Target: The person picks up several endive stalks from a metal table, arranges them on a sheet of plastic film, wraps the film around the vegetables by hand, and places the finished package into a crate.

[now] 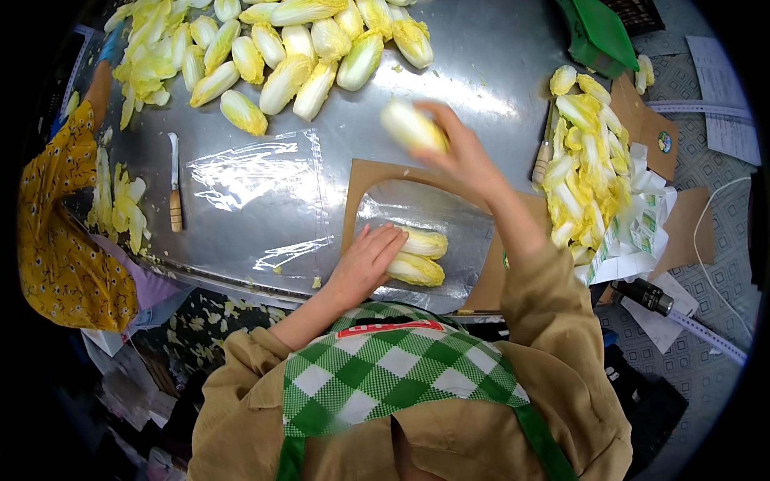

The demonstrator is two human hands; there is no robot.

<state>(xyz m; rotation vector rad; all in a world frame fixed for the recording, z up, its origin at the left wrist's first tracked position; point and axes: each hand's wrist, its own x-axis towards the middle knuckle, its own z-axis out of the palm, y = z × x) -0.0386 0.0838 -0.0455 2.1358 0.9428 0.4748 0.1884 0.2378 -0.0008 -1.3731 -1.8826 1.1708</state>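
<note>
Clear film: the sheet (461, 232) lies on brown cardboard (350, 204), with two cabbages side by side, an upper cabbage (423, 242) and a lower cabbage (419, 271); whether they sit inside it or on top cannot be told.
Second clear film: a glossy piece (257, 192) spread flat on the metal bench (497, 48), left of the cardboard.
Green crate: stands at the upper right (597, 36); its contents cannot be made out.
White printed bags: crumpled (642, 216), just beside a heap of yellow leaves (585, 176).
Right grip: the right hand (461, 152) is clamped on the held cabbage (411, 130), blurred, with the fingers at its right-hand end.
Held cabbage, place: over the bench past the cardboard's far edge, jutting leftward out of the grip; any gap beneath it cannot be judged.
Held cabbage, direction: long axis slants from upper left to lower right, paler end away from the palm, yellower end toward it.
Left grip: the left hand (373, 256) lies flat, fingers extended and uncurled, over the left end of the upper cabbage and close by the lower one.
Laid cabbages, direction: long axes run roughly left to right, nearly parallel, yellow tips pointing right; their left ends are partly covered by the hand.
Loose cabbages: a group (301, 60) rests along the far side, well apart from the left hand.
</note>
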